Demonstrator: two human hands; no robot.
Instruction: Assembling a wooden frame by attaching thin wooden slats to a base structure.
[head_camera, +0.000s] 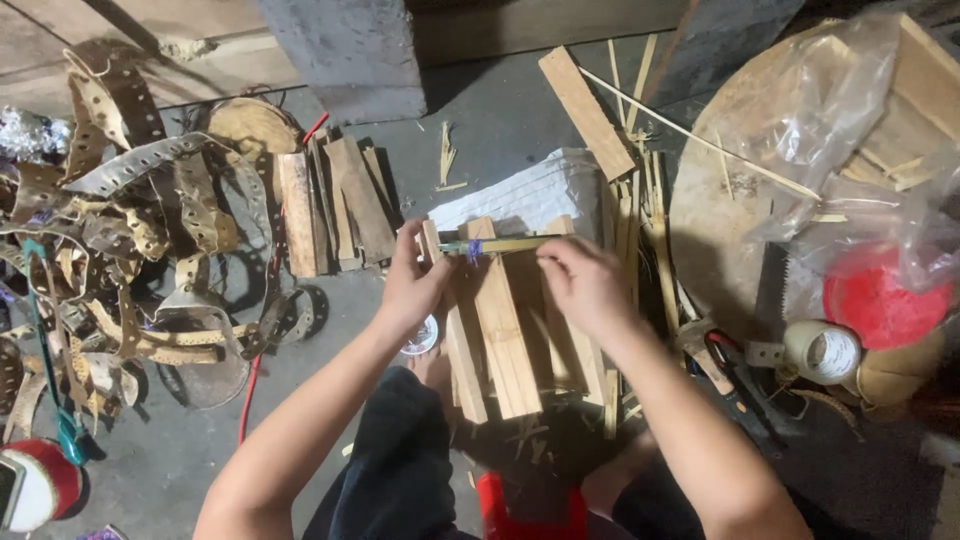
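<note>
My left hand (412, 285) and my right hand (583, 283) both pinch a thin yellow-green stick (505, 244) with a purple band near its left end. They hold it level, crosswise over a pile of short wooden slats (505, 340) that lies on the floor in front of my knees. The left fingers grip the stick's left end beside the band, and the right fingers grip its right end.
More wooden slats (335, 205) lie to the left, beside a heap of perforated metal strips (140, 220). A white woven sack (530, 195) lies behind the pile. At right are a round wooden board (730, 200), plastic bags (840, 110), a tape roll (825, 352) and pliers (735, 375).
</note>
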